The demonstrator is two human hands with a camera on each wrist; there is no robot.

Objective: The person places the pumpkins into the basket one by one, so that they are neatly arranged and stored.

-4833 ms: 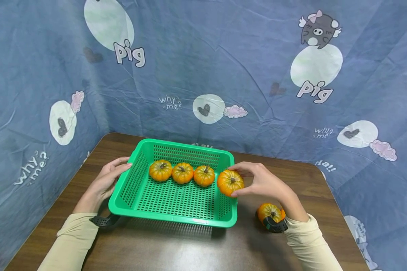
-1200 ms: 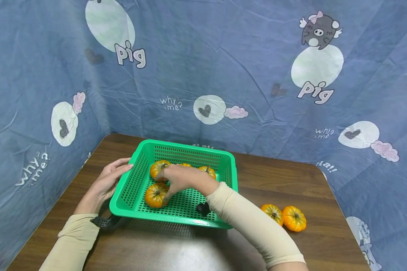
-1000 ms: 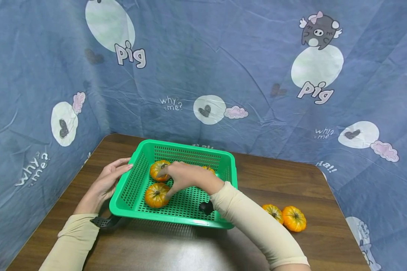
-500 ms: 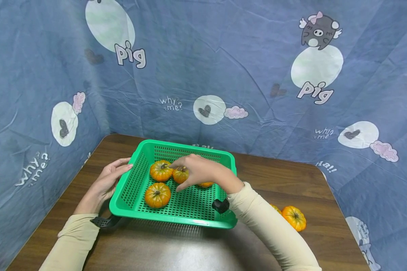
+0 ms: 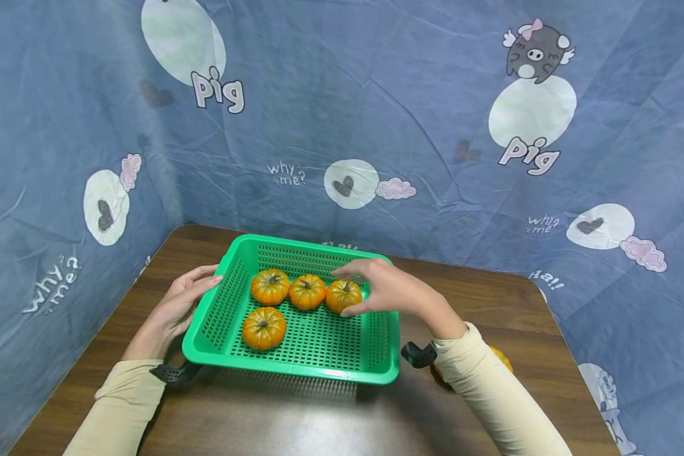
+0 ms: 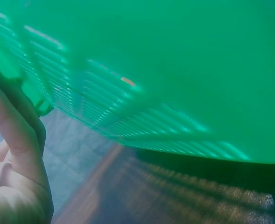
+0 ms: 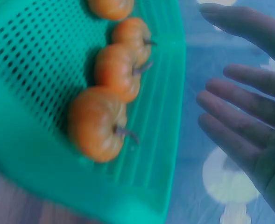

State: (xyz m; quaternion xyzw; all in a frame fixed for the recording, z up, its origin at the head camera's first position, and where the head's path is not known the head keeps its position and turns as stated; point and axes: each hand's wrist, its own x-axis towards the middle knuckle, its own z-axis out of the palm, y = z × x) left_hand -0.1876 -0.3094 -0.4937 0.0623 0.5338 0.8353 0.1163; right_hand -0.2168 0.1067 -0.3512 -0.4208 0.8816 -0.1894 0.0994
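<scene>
Several orange pumpkins lie in the green basket (image 5: pixel 251 363): three in a row along its back, the right one (image 5: pixel 342 297) among them, and one (image 5: pixel 264 329) in front at the left. My left hand (image 5: pixel 178 304) grips the basket's left rim, thumb on top; the left wrist view shows this hand (image 6: pixel 16 158) beside the slotted wall. Above the right end of the row hovers my right hand (image 5: pixel 390 289), fingers spread and holding nothing. In the right wrist view its fingers (image 7: pixel 242 100) are apart, away from the pumpkins (image 7: pixel 97 123).
On the brown table (image 5: pixel 524 316), right of the basket, a pumpkin (image 5: pixel 500 359) shows partly behind my right sleeve, with a bit of another under the wrist. A blue printed cloth (image 5: pixel 296 114) hangs behind and at both sides.
My right hand has moved right, from beside the front left pumpkin to over the right end of the row. That front pumpkin stays in place. The left hand keeps its hold on the rim.
</scene>
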